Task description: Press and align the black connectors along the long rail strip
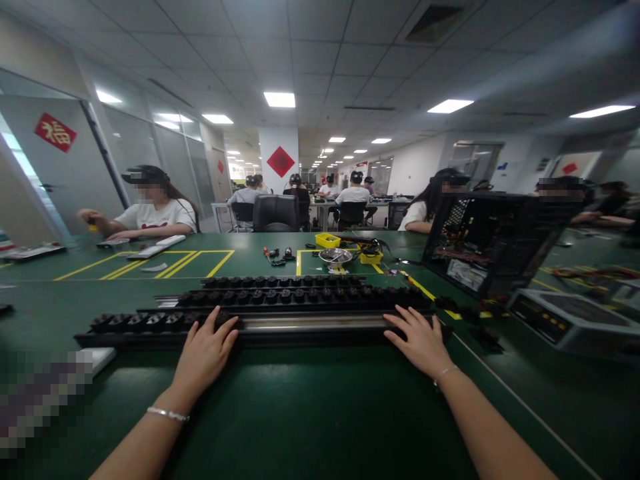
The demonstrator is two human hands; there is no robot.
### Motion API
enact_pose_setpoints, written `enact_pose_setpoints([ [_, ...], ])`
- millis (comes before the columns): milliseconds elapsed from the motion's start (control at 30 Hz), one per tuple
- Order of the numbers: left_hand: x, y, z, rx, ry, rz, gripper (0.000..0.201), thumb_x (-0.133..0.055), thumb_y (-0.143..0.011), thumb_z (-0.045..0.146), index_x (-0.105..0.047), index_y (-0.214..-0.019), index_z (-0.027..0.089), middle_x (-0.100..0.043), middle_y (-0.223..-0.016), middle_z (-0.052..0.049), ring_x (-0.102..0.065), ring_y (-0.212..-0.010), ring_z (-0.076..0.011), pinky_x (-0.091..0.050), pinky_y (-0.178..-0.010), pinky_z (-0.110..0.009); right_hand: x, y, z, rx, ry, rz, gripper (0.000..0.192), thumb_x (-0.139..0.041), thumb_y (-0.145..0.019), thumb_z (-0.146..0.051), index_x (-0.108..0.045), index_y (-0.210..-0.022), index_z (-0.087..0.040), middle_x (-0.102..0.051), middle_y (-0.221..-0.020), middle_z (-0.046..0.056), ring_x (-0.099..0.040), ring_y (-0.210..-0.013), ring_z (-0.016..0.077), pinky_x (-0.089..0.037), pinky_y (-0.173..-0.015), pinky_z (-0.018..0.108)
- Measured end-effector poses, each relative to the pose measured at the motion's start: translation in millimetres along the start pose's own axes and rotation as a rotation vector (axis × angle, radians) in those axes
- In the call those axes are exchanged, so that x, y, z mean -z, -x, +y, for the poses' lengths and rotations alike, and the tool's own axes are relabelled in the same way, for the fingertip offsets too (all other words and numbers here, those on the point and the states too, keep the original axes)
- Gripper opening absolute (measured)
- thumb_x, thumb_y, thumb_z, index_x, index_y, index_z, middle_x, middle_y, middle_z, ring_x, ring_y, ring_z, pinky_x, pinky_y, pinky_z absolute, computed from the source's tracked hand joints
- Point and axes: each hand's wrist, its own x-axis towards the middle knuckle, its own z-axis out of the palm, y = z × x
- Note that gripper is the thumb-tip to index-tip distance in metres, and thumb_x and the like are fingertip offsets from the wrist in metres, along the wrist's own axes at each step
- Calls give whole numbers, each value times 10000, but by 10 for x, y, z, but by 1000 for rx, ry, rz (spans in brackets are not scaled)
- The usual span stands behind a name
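Observation:
In front of me, a long black rail (310, 341) lies crosswise on the green table. A bare metallic strip (310, 323) shows along its middle, and a row of small black round-topped parts (135, 321) fills its left stretch. My left hand (205, 347) rests with spread fingers on the rail, just right of that row. Toward the other end, my right hand (417, 340) lies on the rail, fingers spread and closed on nothing. Right behind are further rails with black round-topped parts (300, 293), close together. What lies under my palms is hidden.
An open computer case (465, 247) and a power supply (570, 323) stand at right. Farther back are a metal bowl (336, 257), a yellow bin (327, 240) and cables (370, 245). A person (160, 213) sits across at left, another (425, 207) behind the case.

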Motion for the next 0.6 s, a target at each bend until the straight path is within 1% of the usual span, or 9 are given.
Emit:
enact_pose_setpoints([
  [100, -8, -5, -1, 7, 27, -4, 424, -330, -899, 403, -557, -1237, 284, -407, -1422, -115, -412, -1280, -258, -285, -1053, -492, -7, 5, -8, -3, -2, 8, 580, -260, -822, -676, -528, -1251, -392, -398, -1435, -6, -271, -1338, 285, -98, -1049, 629],
  [333, -32, -11, -6, 21, 26, -3, 429, -325, -900, 400, -571, -1224, 264, -390, -1424, -139, -432, -1262, -263, -297, -1043, -487, -60, 1, 4, 8, -6, 57, 560, -280, -826, -662, -555, -1222, -376, -417, -1423, 4, -297, -1324, 285, -115, -1049, 622],
  [467, -21, -11, 12, 30, 20, -13, 424, -322, -905, 392, -572, -1222, 263, -384, -1426, -147, -453, -1241, -265, -289, -1041, -491, -80, -3, 4, 8, -13, 71, 535, -294, -831, -648, -585, -1180, -366, -429, -1414, 6, -300, -1322, 279, -126, -1051, 612],
  [600, -11, -6, 27, 30, 37, -30, 409, -323, -907, 382, -569, -1221, 292, -375, -1439, -126, -486, -1205, -262, -259, -1048, -515, -82, -6, -5, 8, -22, 71, 518, -298, -836, -636, -621, -1118, -345, -432, -1411, 15, -299, -1321, 281, -139, -1049, 605],
])
